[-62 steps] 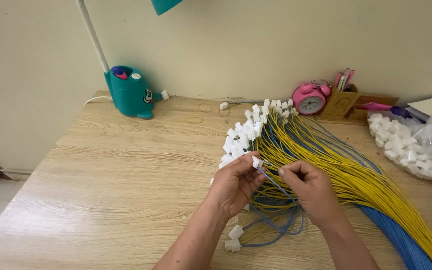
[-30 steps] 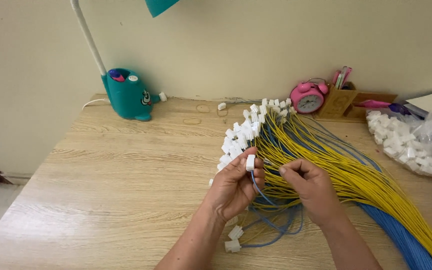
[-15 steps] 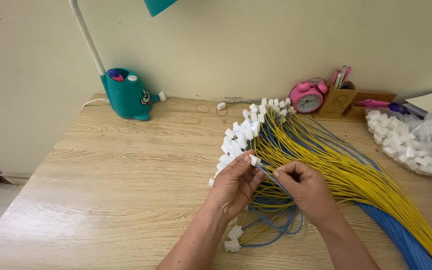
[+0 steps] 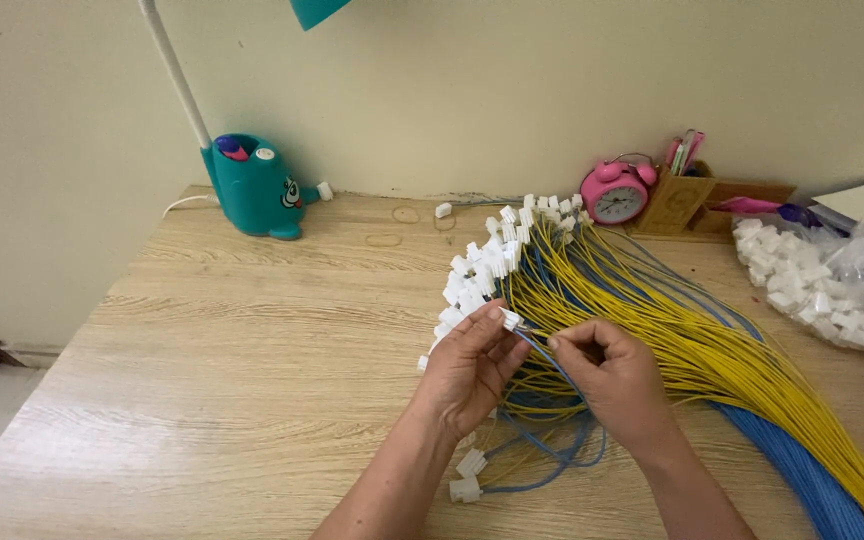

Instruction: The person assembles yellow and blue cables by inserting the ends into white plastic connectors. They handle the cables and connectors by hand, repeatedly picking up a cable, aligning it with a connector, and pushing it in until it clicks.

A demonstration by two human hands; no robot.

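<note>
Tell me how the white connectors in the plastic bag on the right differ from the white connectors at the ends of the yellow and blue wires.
The connectors in the plastic bag lie loose in a heap with no wires on them; the connectors on the wires each sit on a wire end, fanned in a row on the wooden desk. The bagged ones are untouched; the left hand pinches one wired connector while the right hand holds its blue wire. Both sets are small and white.

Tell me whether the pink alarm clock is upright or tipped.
Upright: the pink alarm clock stands on its feet, bells on top, dial facing out.
</note>
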